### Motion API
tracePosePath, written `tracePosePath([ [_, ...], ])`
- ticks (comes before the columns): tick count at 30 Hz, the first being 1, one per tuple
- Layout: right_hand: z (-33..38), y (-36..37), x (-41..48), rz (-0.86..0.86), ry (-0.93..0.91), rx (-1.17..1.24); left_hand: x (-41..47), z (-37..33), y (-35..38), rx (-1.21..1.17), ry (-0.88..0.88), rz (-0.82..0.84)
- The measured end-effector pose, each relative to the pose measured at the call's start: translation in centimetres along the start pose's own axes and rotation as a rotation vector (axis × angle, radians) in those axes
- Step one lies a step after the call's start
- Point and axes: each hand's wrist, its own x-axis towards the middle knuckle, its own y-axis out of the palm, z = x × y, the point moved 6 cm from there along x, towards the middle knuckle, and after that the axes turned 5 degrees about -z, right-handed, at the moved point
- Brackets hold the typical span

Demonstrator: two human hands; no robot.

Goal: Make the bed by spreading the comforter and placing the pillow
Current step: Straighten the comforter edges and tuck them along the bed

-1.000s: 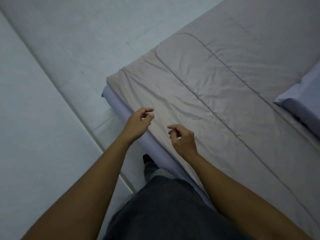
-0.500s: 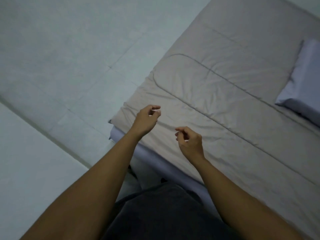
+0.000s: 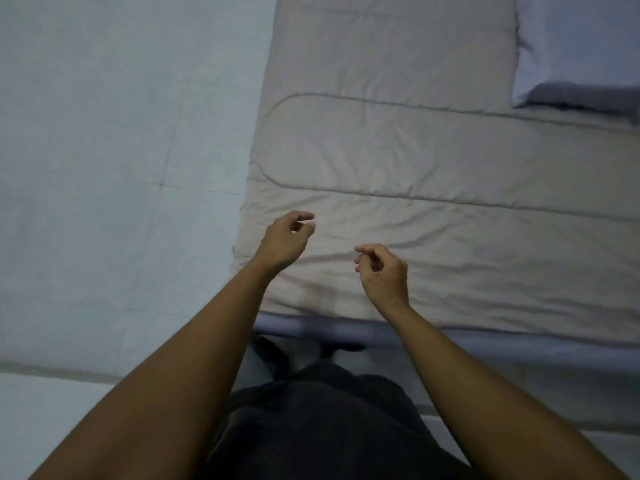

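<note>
A beige quilted comforter (image 3: 433,154) lies spread flat over the bed, with light wrinkles near its front left corner. A pale blue-grey pillow (image 3: 575,50) rests on it at the top right. My left hand (image 3: 285,239) hovers over the comforter's front left corner, fingers loosely curled and holding nothing. My right hand (image 3: 382,273) hangs a little to the right and nearer to me, also loosely curled and empty. Neither hand grips the fabric.
The mattress edge (image 3: 485,341) in blue-grey sheet shows below the comforter's front hem. Pale tiled floor (image 3: 121,150) fills the left side. My dark trousers (image 3: 311,427) and feet stand right against the bed's side.
The view has swung right, so the bed now lies square in front and more of the pillow shows. Both hands keep the same loose curled pose over the corner.
</note>
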Motion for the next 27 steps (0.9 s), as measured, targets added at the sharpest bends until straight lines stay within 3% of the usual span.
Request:
tracePosePath([
  [5,-2.1,2.7,-0.8,-0.102,0.197,0.002,2.7,1.9,-0.8,0.142,-0.001,0.174],
  [16,-5.9,12.5,-7.2,-0.527,0.697,0.152,10.0,9.6,-3.1,0.534,0.034,0.564],
  [19,-8.3,14.5,-8.8,-0.578,0.829,0.193,10.9,12.9,-2.1,0.652,0.014,0.589],
  [24,-13.5,16.5,-9.7,-0.785,1.054,0.272,12.4,18.4,-2.0,0.759,0.009,0.468],
  [27,-16.1,17.3,-9.8,-0.985,1.172,0.365,12.6,20.6,-1.1,0.947,0.178,0.511],
])
